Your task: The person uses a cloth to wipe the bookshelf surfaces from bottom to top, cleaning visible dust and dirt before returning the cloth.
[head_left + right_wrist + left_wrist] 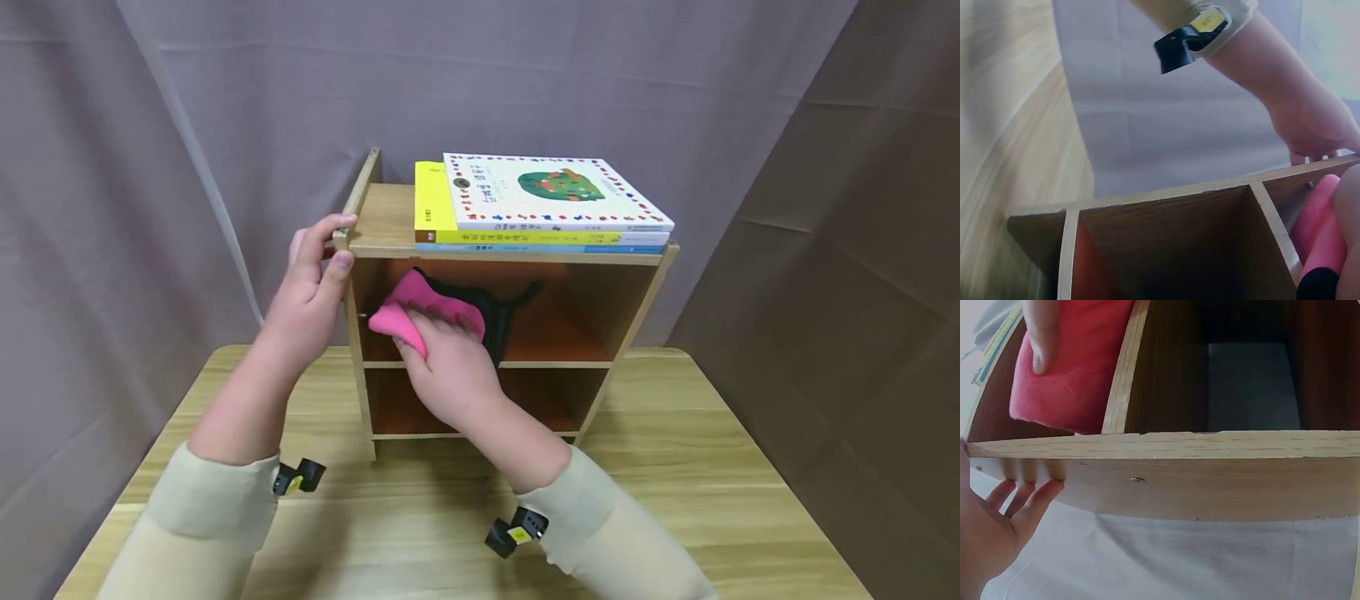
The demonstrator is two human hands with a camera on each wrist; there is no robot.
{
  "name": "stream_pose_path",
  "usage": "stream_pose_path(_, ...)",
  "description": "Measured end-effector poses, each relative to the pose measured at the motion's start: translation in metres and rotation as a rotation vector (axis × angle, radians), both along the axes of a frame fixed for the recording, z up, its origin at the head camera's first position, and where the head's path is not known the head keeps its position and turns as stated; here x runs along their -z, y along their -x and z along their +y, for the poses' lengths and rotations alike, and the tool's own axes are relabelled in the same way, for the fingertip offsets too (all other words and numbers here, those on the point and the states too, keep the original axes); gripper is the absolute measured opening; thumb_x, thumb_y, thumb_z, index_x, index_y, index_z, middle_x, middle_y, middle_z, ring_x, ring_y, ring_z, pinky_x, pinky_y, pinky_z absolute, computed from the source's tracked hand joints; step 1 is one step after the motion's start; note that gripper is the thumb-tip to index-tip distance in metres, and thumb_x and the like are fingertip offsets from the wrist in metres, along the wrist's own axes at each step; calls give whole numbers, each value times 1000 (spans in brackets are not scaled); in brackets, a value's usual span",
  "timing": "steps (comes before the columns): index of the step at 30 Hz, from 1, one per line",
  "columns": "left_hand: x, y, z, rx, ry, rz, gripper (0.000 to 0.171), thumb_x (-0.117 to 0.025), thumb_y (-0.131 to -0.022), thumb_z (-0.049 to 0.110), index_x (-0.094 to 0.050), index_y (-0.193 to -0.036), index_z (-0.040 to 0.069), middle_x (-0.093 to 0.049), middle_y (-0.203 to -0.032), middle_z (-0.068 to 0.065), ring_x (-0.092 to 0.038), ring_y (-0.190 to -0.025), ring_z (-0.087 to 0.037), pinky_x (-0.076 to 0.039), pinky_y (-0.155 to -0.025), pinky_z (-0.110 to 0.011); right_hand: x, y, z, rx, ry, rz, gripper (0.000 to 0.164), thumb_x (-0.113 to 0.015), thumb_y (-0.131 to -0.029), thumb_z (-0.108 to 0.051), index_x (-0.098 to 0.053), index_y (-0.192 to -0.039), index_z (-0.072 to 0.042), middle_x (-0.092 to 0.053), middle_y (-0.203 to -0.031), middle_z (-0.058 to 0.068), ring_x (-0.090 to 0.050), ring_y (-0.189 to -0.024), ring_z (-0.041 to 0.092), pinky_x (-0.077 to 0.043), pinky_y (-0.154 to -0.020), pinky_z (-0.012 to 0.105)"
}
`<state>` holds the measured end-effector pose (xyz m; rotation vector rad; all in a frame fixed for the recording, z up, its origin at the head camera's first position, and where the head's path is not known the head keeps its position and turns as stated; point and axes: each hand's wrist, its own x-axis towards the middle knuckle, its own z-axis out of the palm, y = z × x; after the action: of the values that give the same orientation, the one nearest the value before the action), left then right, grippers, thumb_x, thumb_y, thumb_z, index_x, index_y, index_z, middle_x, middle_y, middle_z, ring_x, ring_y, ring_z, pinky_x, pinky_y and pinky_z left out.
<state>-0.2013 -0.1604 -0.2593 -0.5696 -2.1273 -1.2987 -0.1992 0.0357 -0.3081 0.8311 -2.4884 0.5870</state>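
A small wooden shelf unit (382, 221) with two open compartments stands on a wooden table (675, 467). My left hand (311, 283) grips its top left corner, thumb over the front edge and fingers (1029, 494) against the outer side panel (1210, 478). Inside the upper compartment my right hand (450, 367) holds a pink cloth (420, 304) against the left inner wall. A black part of the cloth (498, 312) trails to the right. The pink cloth (1069, 369) fills the left wrist view's top left. In the right wrist view the cloth (1319, 225) lies beside the shelf's divider (1266, 219).
Three books (547, 200) lie stacked flat on the right of the shelf's top. The lower compartment (540, 400) holds nothing that I can see. A grey curtain (600, 75) hangs close behind and at both sides. The table's front stretch shows only my sleeves (210, 517).
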Motion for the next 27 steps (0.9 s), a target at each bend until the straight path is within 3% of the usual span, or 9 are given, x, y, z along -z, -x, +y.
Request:
stream_pose_path(5, 2, 3, 3, -3, 14, 11, 39, -40, -107, 31, -40, -146, 24, -35, -126, -15, -42, -118, -24, -38, -86, -40, -1, -2, 7, -2, 247, -129, 45, -46, -105, -37, -49, -147, -20, -58, -137, 0, -55, -123, 17, -45, -102, 41)
stream_pose_path(10, 2, 3, 0, -25, 22, 28, 39, -40, -107, 33, -41, -145, 24, -36, -127, -15, -43, -120, -25, -38, -87, -46, 0, -4, 3, -60, 469, -158, 46, -46, -105, -37, -45, -149, -22, -54, -140, -3, -51, -124, 13, -42, -106, 40)
stream_pose_path(20, 1, 3, -1, 4, 11, 10, 39, -40, -107, 30, -40, -146, 24, -35, -126, -15, -43, -115, -23, -38, -85, -39, -3, -3, -34, -339, 839, -189, 45, -46, -106, -24, -40, -150, -16, -52, -140, 1, -49, -124, 13, -42, -105, 31)
stream_pose_path(23, 1, 3, -2, 0, 12, 5, 39, -40, -107, 31, -40, -146, 24, -34, -125, -15, -43, -111, -22, -38, -84, -36, -5, -4, -45, -415, 899, -227, 45, -45, -107, -23, -38, -151, -15, -51, -142, 3, -52, -120, 16, -44, -102, 28)
stream_pose_path(27, 0, 2, -3, 7, 12, -6, 39, -41, -107, 29, -40, -146, 25, -35, -127, -15, -46, -111, -21, -39, -87, -37, -6, -5, -55, -391, 836, -218, 47, -47, -106, -25, -38, -151, -15, -52, -136, 5, -52, -112, 17, -47, -94, 29)
